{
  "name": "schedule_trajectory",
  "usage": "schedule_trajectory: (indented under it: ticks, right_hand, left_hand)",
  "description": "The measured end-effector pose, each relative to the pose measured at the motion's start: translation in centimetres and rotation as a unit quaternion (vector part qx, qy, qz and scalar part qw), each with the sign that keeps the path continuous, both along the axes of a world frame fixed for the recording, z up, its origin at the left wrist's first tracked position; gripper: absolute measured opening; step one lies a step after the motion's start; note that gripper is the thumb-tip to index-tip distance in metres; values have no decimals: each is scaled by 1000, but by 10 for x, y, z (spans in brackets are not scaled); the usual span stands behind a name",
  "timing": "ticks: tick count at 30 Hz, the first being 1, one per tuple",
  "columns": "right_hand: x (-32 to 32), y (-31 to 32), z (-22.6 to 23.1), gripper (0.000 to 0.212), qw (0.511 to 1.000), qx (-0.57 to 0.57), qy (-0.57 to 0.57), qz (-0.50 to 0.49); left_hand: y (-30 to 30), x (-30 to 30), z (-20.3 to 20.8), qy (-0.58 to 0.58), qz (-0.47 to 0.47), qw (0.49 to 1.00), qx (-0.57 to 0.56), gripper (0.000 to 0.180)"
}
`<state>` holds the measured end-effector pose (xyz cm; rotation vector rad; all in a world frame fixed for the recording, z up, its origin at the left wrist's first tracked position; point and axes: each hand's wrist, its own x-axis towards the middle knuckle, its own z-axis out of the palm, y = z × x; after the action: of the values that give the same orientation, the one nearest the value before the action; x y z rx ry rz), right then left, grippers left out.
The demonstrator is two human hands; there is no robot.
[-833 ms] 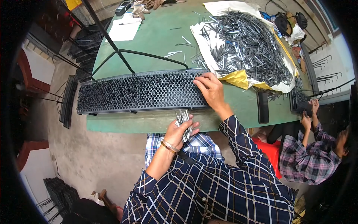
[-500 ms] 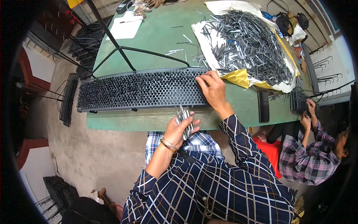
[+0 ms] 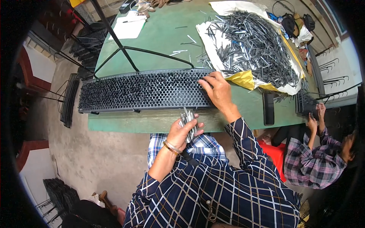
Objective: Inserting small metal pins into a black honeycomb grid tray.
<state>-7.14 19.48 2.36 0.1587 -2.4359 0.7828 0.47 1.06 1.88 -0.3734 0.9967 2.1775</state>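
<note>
My left hand (image 3: pixel 181 131) is closed round a bundle of thin silvery metal pieces (image 3: pixel 188 121), held low at the table's front edge. Their upper ends point toward a long black perforated rack (image 3: pixel 167 90), which lies across the table in front of me. The rack's left part is densely filled with dark upright pieces, while its right part shows mostly open round holes. Over the rack's right end is my right hand (image 3: pixel 217 91), its thumb and fingers bent together at the holes. Whatever sits between those fingertips is too small or hidden to make out.
A large heap of thin dark metal pieces (image 3: pixel 254 49) lies on a white and yellow sack (image 3: pixel 243 79) at the back right. A black oblong case (image 3: pixel 268 108) rests near the front edge. Black rods (image 3: pixel 121 48) rise behind the rack. A co-worker (image 3: pixel 317 155) sits at the right.
My right hand has shifted very slightly along the rack's right end. My left hand keeps its place with the bundle. The co-worker's hands have moved a little at the right.
</note>
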Motion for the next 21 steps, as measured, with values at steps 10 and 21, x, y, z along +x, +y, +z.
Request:
schedule_trajectory:
  ticks: [10,21]
  right_hand:
    - [43,-11,-1,23,832,-329,-370,251]
    - [23,21,19,18,867,-436,-228,85]
  left_hand:
    - [1,-4,2,26,-8,999,20,22]
    - [9,-5,-4,0,-11,1000,-13,23]
